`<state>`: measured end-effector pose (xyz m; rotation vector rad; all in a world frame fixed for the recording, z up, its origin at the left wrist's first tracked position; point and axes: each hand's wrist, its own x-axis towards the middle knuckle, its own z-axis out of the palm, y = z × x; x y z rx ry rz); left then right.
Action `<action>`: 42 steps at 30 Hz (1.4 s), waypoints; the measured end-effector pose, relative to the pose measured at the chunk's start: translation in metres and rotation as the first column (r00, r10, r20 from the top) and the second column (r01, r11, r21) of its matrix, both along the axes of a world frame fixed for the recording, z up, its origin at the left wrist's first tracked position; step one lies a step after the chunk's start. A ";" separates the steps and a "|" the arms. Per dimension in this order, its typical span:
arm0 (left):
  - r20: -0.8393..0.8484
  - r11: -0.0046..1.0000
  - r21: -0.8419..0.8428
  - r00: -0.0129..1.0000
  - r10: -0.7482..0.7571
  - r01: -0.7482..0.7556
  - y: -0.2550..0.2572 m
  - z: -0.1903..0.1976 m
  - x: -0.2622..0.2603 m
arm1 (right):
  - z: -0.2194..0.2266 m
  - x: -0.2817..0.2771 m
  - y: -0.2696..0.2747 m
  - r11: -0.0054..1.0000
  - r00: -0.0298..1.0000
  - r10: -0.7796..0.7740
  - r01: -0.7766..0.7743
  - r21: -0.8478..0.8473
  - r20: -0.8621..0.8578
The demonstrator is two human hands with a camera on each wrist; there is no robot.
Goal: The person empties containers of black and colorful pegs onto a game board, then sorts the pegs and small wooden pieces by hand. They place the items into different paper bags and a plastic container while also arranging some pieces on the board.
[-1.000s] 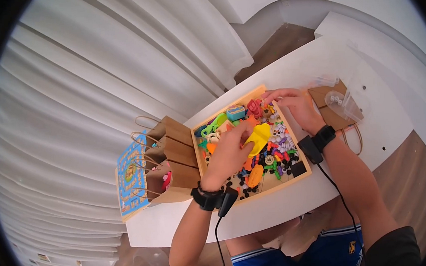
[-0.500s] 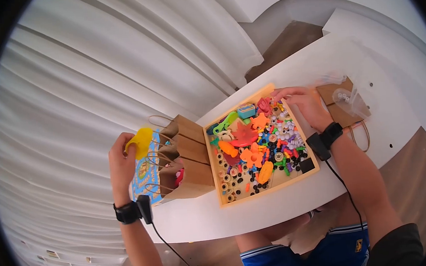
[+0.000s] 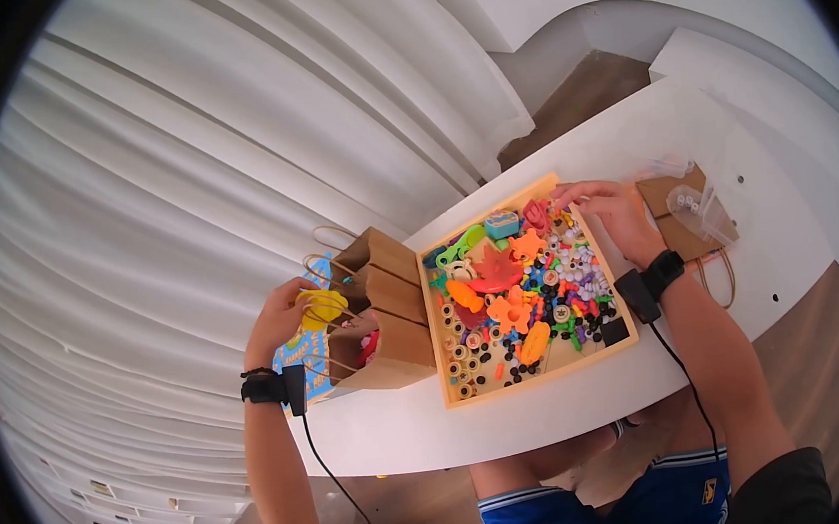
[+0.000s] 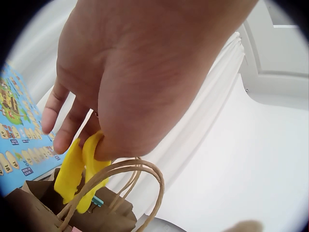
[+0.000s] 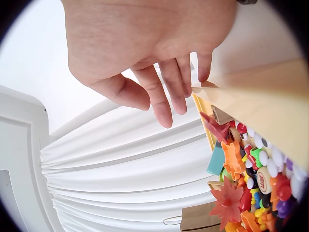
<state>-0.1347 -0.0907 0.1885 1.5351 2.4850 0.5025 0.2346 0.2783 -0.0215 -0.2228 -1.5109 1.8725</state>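
In the head view my left hand [image 3: 272, 325] holds a yellow toy piece [image 3: 325, 309] over the brown paper bags [image 3: 402, 350]. The left wrist view shows the yellow piece [image 4: 70, 174] pinched between thumb and fingers, its two flaps hanging behind a twisted paper handle [image 4: 155, 176], over the bag's opening. My right hand [image 3: 618, 215] is at the right side of a wooden tray [image 3: 433, 335], its fingers loosely extended by the rim. Seen from the right wrist, that hand [image 5: 154, 48] holds nothing. Small colourful toys and beads fill much of the tray.
Left of the bags stands a blue printed board [image 3: 299, 355]. A flat brown paper bag [image 3: 668, 228] and a clear plastic container [image 3: 717, 224] lie right of the tray on the white table [image 3: 384, 432]. White curtains [image 3: 234, 158] hang behind.
My left hand has taken the yellow piece out of the tray, leftward past the bags, then back right and down to a bag opening. The right hand stays at the tray's side.
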 end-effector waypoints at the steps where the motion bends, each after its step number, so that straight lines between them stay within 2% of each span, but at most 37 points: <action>1: 0.050 0.997 -0.032 0.996 0.069 -0.067 0.002 0.001 0.005 | -0.002 -0.001 0.001 1.000 1.000 -0.011 0.011 0.012 -0.003; 2: 0.097 0.989 -0.068 0.986 0.138 -0.132 0.004 0.005 0.013 | -0.003 -0.001 0.001 1.000 1.000 -0.021 0.021 0.023 -0.007; 6: 0.201 0.977 -0.025 0.956 0.212 -0.211 0.004 0.016 0.021 | -0.001 0.000 0.000 1.000 1.000 -0.016 0.016 -0.001 0.003; 8: 0.123 0.978 0.086 0.976 0.180 -0.191 0.001 0.019 0.025 | -0.001 0.000 0.000 1.000 1.000 -0.016 0.016 0.026 0.006; 9: 0.124 0.978 0.086 0.976 0.181 -0.192 -0.001 0.020 0.028 | 0.000 0.000 0.000 1.000 1.000 -0.015 0.015 0.026 0.007; 11: 0.061 0.957 0.238 0.986 0.154 -0.164 -0.003 0.024 0.036 | 0.000 0.000 0.001 0.999 1.000 -0.011 0.010 0.038 0.010; 12: 0.062 0.957 0.239 0.986 0.153 -0.164 -0.001 0.027 0.050 | 0.000 0.000 0.000 0.999 1.000 -0.011 0.011 0.039 0.011; 14: 0.115 0.909 0.406 0.992 0.059 -0.101 0.005 0.029 0.087 | 0.001 0.000 -0.001 1.000 1.000 -0.009 0.009 0.019 0.003; 15: 0.118 0.907 0.408 0.991 0.058 -0.102 0.010 0.027 0.113 | 0.001 0.001 0.000 1.000 1.000 -0.009 0.009 0.022 0.006; 17: 0.318 0.868 0.477 0.948 -0.026 -0.136 0.021 0.010 0.166 | 0.000 0.000 0.000 0.998 1.000 -0.024 0.024 0.065 -0.007; 19: 0.380 0.880 0.472 0.913 -0.150 -0.051 0.032 -0.026 0.188 | 0.008 0.001 -0.005 0.998 0.999 -0.034 0.033 0.058 0.025; 21: 0.405 0.895 0.446 0.892 -0.201 -0.001 0.054 -0.056 0.204 | 0.009 0.004 -0.005 0.997 0.996 -0.053 0.049 0.060 0.067; 22: 0.408 0.887 0.461 0.888 -0.210 -0.002 0.061 -0.074 0.198 | 0.003 0.001 -0.001 0.999 0.999 -0.034 0.033 0.033 0.038; 24: 0.575 0.910 0.414 0.782 -0.239 -0.027 0.073 -0.111 0.182 | -0.003 -0.002 0.000 0.999 1.000 -0.016 0.016 -0.045 -0.001; 25: 0.572 0.901 0.434 0.780 -0.256 -0.022 0.078 -0.120 0.181 | -0.005 -0.003 0.002 0.999 1.000 -0.023 0.023 -0.023 0.000; 27: 0.640 0.897 0.433 0.731 -0.235 -0.091 0.088 -0.132 0.180 | -0.008 -0.004 0.006 1.000 1.000 -0.010 0.010 0.020 0.003; 29: 0.671 0.896 0.433 0.699 -0.247 -0.099 0.092 -0.143 0.173 | -0.007 -0.003 0.005 0.998 1.000 -0.028 0.028 0.058 0.005; 31: 0.760 0.916 0.401 0.563 -0.326 -0.011 0.089 -0.155 0.160 | -0.003 -0.003 0.003 0.999 0.999 -0.021 0.020 0.038 0.029; 32: 0.814 0.932 0.362 0.495 -0.304 -0.023 0.088 -0.157 0.158 | -0.004 -0.003 0.003 0.998 0.998 -0.037 0.034 0.056 0.052; 35: 0.858 0.940 0.339 0.423 -0.292 -0.038 0.082 -0.166 0.159 | -0.003 -0.003 0.005 0.991 0.997 -0.027 0.018 0.133 0.073; 36: 0.859 0.940 0.340 0.401 -0.319 0.019 0.078 -0.168 0.155 | 0.000 -0.003 0.005 0.988 0.996 -0.017 0.003 0.151 0.093; 38: 0.854 0.927 0.374 0.387 -0.347 0.007 0.073 -0.169 0.158 | 0.007 -0.001 0.001 0.993 0.996 0.028 -0.037 0.110 0.087; 39: 0.841 0.918 0.396 0.391 -0.373 0.024 0.072 -0.170 0.159 | 0.014 0.000 -0.004 0.990 0.993 0.044 -0.058 0.130 0.109; 41: 0.835 0.898 0.440 0.370 -0.408 -0.004 0.072 -0.175 0.154 | 0.032 0.003 -0.016 0.948 0.965 -0.061 -0.024 0.317 0.256; 42: 0.843 0.896 0.443 0.347 -0.411 -0.015 0.072 -0.173 0.154 | 0.041 0.004 -0.022 0.922 0.963 -0.048 -0.059 0.381 0.266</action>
